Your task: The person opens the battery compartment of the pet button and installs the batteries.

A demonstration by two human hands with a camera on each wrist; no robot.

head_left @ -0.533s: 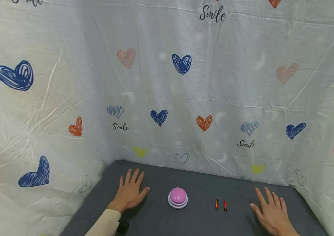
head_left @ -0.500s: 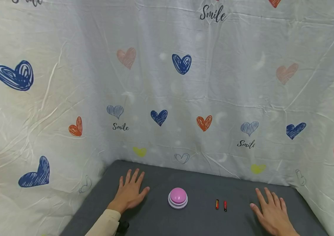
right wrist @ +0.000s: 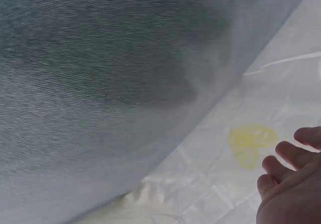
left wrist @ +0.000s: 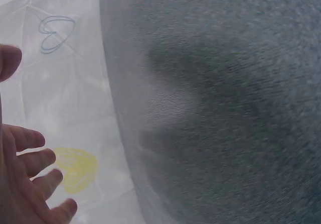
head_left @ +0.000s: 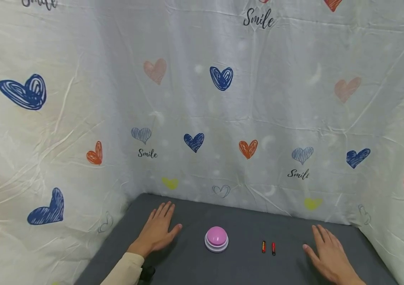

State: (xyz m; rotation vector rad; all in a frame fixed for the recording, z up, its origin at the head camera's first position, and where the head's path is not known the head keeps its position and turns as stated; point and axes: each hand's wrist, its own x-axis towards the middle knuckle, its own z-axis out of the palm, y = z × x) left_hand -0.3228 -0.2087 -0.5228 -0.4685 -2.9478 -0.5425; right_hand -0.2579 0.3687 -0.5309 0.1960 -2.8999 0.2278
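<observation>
My left hand (head_left: 156, 230) is over the left side of the table, palm down, fingers straight and holding nothing. Over the right side is my right hand (head_left: 331, 255), likewise straight-fingered with nothing in it. Between them, nearer the left hand, stands a round push button (head_left: 216, 238) with a pink dome on a white base. Two small red-and-black batteries (head_left: 263, 247) (head_left: 273, 248) lie side by side between the button and the right hand. In the left wrist view the left fingers (left wrist: 37, 162) are spread apart; the right fingers (right wrist: 296, 156) show at the right wrist view's edge.
A dark grey cloth covers the table (head_left: 237, 269). Behind and at both sides hangs a white curtain (head_left: 223, 107) printed with hearts and "Smile". The left arm has a cream sleeve (head_left: 125, 269), with a dark object (head_left: 147, 274) at the wrist.
Fingers of both hands have drawn closer together. The head view has shifted slightly, so the scene sits a little further right. The button and batteries stay in place on the table.
</observation>
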